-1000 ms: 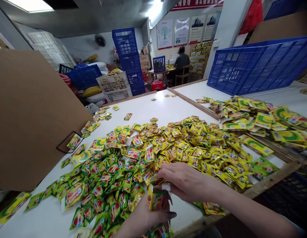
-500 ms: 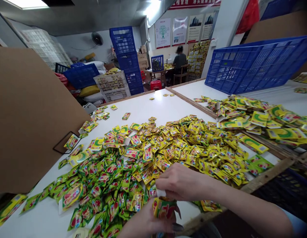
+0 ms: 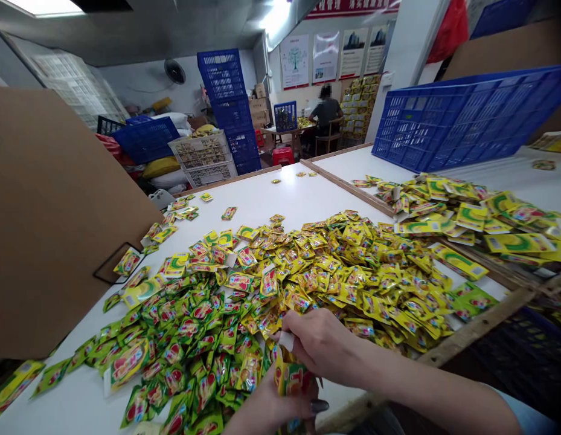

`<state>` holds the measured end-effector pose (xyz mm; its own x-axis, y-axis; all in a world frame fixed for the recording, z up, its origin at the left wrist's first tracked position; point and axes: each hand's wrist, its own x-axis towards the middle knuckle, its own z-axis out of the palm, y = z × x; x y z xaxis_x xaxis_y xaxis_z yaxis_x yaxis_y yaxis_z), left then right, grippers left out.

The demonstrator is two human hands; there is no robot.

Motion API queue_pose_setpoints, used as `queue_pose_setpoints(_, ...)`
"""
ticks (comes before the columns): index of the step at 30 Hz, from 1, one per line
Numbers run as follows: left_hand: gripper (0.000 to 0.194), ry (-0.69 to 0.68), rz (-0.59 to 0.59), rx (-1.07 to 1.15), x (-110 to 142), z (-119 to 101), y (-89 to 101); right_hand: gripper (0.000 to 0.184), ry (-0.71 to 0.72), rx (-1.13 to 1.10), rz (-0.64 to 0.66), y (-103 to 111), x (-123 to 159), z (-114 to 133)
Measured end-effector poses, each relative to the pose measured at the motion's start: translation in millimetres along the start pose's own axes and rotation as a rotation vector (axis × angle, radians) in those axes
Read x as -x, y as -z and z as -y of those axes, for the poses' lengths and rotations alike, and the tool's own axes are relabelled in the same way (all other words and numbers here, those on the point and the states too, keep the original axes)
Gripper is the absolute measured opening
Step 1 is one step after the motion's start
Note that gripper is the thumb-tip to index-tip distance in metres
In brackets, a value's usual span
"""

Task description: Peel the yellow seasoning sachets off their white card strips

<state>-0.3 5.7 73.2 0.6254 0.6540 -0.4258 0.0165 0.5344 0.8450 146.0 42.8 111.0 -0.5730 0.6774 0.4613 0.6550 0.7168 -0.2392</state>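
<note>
A wide heap of small yellow and green sachets (image 3: 307,272) covers the white table (image 3: 280,193). At the near edge my left hand (image 3: 271,411) is closed round a stack of sachets (image 3: 293,377), held upright. My right hand (image 3: 323,341) sits just above it, fingers curled, pinching a white-edged sachet (image 3: 287,340) at the top of the stack. Green sachets lie thick to the left of my hands, yellow ones beyond and to the right.
A tilted brown cardboard sheet (image 3: 58,217) stands at the left. A blue crate (image 3: 470,118) and larger yellow packets (image 3: 479,217) sit on the adjoining table at right. Stacked blue crates (image 3: 228,103), white baskets (image 3: 201,157) and a seated person (image 3: 325,115) are far behind.
My right hand has drawn back from the heap toward me and onto the stack. My left hand with the stack has sunk lower in view.
</note>
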Motion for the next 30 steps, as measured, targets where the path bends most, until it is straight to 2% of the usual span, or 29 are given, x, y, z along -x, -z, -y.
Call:
queue_pose_setpoints(4, 0.034, -0.018, -0.004, -0.032, -3.4, 1.6, 2.2, 0.006, -0.119, -0.139, -0.009, -4.5, 7.7, -0.8)
queue_pose_setpoints(7, 0.034, -0.047, -0.026, -0.024, -1.6, -2.5, 6.5, 0.011, -0.193, -0.367, -0.093, -1.3, 14.9, -6.4)
queue_pose_setpoints(9, 0.034, -0.083, -0.013, -0.019, -0.2, -4.5, 8.6, 0.010, -0.255, -0.518, -0.103, 2.0, 18.5, -9.1)
queue_pose_setpoints(12, 0.033, -0.090, 0.015, -0.017, -0.5, -2.2, 8.4, 0.005, -0.396, -0.675, -0.063, 1.4, 22.8, -10.7)
queue_pose_setpoints(17, 0.035, -0.051, 0.016, -0.072, -2.5, 5.0, 3.2, 0.011, -0.574, -1.030, 0.135, -8.4, 36.5, -9.8)
queue_pose_setpoints(20, 0.035, -0.053, 0.020, -0.081, -2.6, 3.6, 2.7, 0.012, -0.619, -1.035, 0.037, -7.2, 45.3, -10.5)
queue_pose_setpoints(22, 0.033, -0.057, -0.002, -0.080, -3.9, 3.0, 3.2, 0.013, -0.590, -0.965, -0.006, -4.2, 48.8, -11.2)
queue_pose_setpoints(24, 0.033, -0.048, -0.007, -0.071, -6.9, 5.8, 3.1, 0.016, -0.540, -0.912, 0.056, -2.4, 51.0, -9.8)
queue_pose_setpoints(27, 0.041, -0.031, 0.024, -0.029, -12.2, 17.2, 0.1, 0.017, -0.488, -0.882, 0.229, -3.6, 54.6, -1.7)
queue_pose_setpoints(30, 0.083, -0.056, 0.116, 0.029, -15.1, 29.4, -3.7, 0.016, -0.429, -0.856, 0.348, 0.5, 62.7, 1.2)
